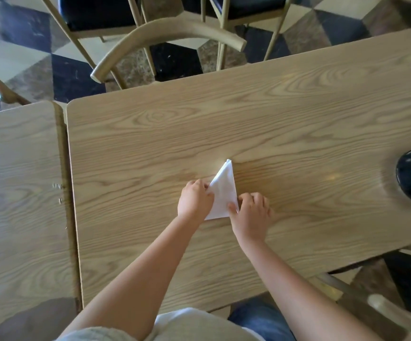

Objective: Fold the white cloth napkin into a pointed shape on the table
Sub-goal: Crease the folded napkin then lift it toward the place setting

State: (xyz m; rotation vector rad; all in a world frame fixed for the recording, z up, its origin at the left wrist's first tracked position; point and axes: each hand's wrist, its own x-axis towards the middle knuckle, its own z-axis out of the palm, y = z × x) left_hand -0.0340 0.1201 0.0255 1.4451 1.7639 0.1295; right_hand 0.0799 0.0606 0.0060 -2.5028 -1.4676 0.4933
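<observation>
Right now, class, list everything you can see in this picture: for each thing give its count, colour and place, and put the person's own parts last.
Napkin: one, white, folded to a point aimed away from the person, mid-table.
Main table: one, light wood grain, centre.
Second table: one, same wood, butted against the main table's left end.
Dark round object: one, black with a white part on it, right edge of the table, cut off by the frame.
Chairs: several, tan frames with dark seats, beyond the far edge; another at lower right.
Floor: black, cream and brown checks.
Left hand: one, on the napkin's left edge.
Right hand: one, on its right lower corner.
</observation>
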